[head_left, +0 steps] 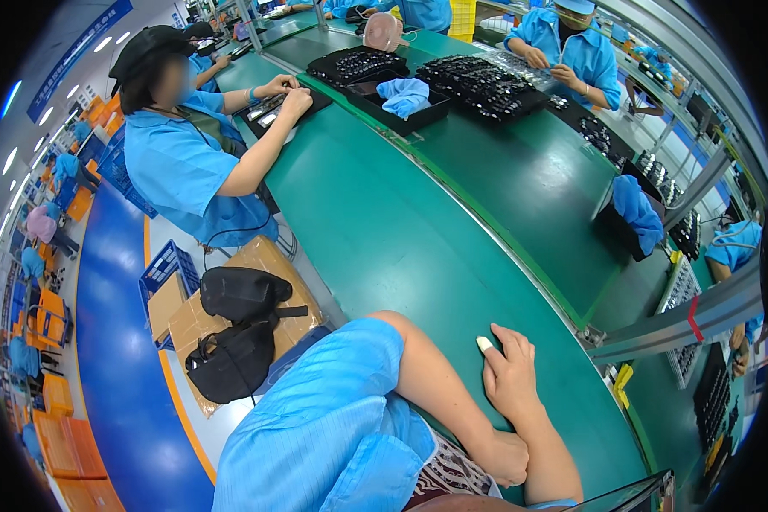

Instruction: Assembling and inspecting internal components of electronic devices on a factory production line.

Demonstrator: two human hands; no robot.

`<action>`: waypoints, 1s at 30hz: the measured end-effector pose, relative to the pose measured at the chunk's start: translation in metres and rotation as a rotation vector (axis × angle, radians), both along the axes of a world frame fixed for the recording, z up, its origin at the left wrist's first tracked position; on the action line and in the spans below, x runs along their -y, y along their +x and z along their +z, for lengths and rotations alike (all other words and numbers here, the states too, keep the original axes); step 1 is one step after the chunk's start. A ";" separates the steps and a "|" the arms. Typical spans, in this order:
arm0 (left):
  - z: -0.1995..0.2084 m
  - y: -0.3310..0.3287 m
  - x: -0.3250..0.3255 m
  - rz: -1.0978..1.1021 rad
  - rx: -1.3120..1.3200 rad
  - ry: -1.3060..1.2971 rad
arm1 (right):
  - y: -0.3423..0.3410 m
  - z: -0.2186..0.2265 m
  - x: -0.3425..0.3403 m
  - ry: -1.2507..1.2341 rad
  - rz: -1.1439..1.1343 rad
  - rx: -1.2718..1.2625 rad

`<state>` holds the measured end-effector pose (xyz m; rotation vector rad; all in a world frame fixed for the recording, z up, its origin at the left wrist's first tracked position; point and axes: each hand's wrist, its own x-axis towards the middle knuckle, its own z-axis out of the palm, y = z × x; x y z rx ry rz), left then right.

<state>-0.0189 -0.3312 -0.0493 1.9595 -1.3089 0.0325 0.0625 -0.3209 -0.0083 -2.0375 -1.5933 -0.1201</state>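
Observation:
My right hand (510, 375) rests flat on the green tabletop (418, 239), its fingers stretched out and nothing in them. A pale cover (484, 344) sits on the tip of its thumb. Across the front of me lies my left forearm, ending in my left hand (505, 459), which is curled into a fist against the inner side of my right forearm. I see nothing in that fist, though its fingertips are hidden. No work piece lies by either hand.
A co-worker (192, 162) handles small parts on a black tray (286, 111) at the far left. Black bins with blue cloths (404, 96) and trays of dark parts (478, 85) stand beyond the divider. Black bags (239, 294) lie on a cardboard box (282, 269) at left.

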 end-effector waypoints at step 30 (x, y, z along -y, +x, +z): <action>-0.016 0.012 0.000 -0.031 0.099 -0.053 | 0.010 0.007 0.001 -0.001 -0.004 -0.222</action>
